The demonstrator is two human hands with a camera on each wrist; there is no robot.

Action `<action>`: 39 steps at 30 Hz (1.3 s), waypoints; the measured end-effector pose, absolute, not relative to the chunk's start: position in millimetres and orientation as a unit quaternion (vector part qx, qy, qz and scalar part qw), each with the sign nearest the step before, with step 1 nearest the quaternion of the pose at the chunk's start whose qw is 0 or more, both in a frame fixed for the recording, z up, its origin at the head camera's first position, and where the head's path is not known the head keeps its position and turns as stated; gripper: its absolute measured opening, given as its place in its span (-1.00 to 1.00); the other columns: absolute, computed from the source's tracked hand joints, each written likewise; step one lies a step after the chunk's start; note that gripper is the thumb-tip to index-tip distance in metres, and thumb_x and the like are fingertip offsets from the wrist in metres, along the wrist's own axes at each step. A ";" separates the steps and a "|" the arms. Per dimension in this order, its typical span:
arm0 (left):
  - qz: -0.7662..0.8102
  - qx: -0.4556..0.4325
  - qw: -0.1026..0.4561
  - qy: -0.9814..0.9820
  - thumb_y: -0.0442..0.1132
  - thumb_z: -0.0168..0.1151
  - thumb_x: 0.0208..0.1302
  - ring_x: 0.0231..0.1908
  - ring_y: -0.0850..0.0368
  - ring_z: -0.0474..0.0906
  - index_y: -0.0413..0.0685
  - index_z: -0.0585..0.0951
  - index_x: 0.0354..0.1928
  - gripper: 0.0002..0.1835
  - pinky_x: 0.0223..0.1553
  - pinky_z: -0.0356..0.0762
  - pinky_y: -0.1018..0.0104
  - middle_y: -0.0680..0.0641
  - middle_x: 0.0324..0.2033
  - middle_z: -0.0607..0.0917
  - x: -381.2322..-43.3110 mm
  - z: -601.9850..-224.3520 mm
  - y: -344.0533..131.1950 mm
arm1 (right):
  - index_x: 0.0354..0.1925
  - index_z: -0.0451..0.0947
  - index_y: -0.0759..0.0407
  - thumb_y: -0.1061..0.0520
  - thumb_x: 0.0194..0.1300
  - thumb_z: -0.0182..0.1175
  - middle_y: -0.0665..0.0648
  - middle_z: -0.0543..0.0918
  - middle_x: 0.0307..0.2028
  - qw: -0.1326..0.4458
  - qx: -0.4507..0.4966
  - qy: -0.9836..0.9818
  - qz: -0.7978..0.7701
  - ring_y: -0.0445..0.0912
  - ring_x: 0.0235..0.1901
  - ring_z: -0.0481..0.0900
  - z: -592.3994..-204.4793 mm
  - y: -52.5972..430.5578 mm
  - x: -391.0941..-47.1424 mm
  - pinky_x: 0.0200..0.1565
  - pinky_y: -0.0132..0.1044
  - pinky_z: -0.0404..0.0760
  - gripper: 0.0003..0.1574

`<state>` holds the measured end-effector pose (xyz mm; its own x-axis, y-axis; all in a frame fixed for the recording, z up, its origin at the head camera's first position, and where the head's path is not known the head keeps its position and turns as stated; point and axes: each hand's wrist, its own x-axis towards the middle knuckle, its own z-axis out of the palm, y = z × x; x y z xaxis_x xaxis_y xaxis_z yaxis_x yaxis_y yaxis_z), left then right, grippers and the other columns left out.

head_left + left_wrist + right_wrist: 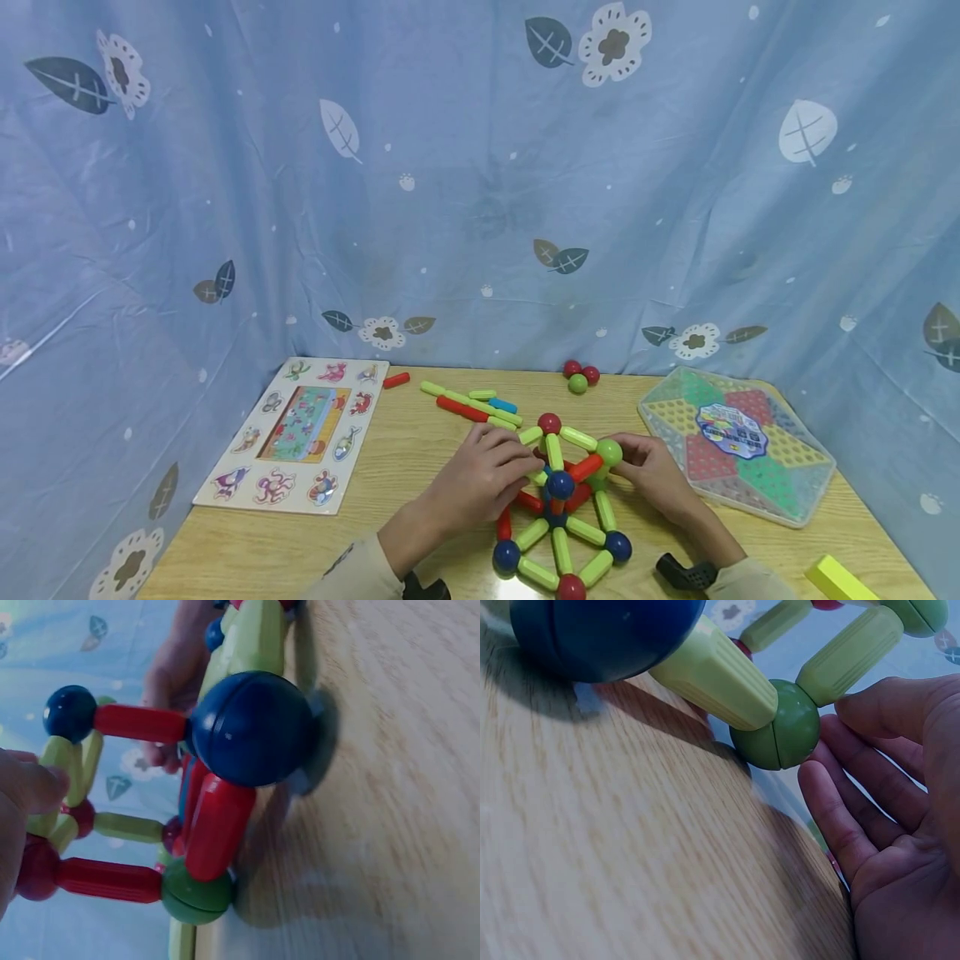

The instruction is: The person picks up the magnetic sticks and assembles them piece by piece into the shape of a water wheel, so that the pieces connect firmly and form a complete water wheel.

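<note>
A ball-and-stick structure of a magnetic building set stands on the wooden table, with light green and red rods joined by blue, red and green balls. My left hand grips its upper left part; in the left wrist view the thumb lies against a light green rod near a red ball. On the other side my right hand pinches a slanted light green rod just above a low green ball, beneath the upper green ball. The left hand hides part of the frame.
Behind the structure lie loose rods in green, red and blue. Two red balls and a green ball sit at the back. A sea-animal puzzle board lies left, a checkers board right, and a yellow block front right.
</note>
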<state>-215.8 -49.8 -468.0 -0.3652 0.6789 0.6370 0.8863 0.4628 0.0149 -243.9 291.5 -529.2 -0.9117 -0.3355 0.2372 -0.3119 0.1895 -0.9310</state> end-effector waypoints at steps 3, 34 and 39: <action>-0.194 -0.483 0.293 -0.802 -0.24 0.70 0.20 0.14 0.11 0.64 0.07 0.84 0.08 -0.61 0.21 0.59 0.13 0.12 -0.02 0.86 -216.2 -470.6 -50.6 | 0.12 0.71 0.41 0.33 0.53 0.30 -0.11 0.86 -0.09 0.012 -0.206 0.774 -0.598 -0.25 -0.09 0.79 -529.2 291.4 -244.5 -0.03 -0.39 0.73 -0.73; -0.477 -0.271 0.036 -0.835 -0.34 0.50 0.38 -0.34 0.35 0.64 0.01 0.81 -0.08 -0.86 -0.28 0.67 0.45 0.05 -0.24 0.80 -220.8 -524.8 -63.3 | 0.07 0.75 0.35 0.40 0.47 0.28 0.04 0.88 -0.10 0.051 -0.229 0.793 -0.562 -0.27 -0.10 0.77 -529.6 300.1 -243.9 -0.04 -0.39 0.73 -0.74; -0.479 -0.280 0.020 -0.832 -0.30 0.49 0.43 -0.23 0.38 0.70 -0.02 0.83 -0.02 -0.85 -0.17 0.69 0.46 0.05 -0.16 0.85 -232.0 -523.4 -58.2 | 0.09 0.73 0.37 0.43 0.33 0.35 0.24 0.87 -0.05 0.078 -0.236 0.786 -0.566 -0.26 0.00 0.77 -528.4 301.9 -238.6 0.04 -0.41 0.72 -0.64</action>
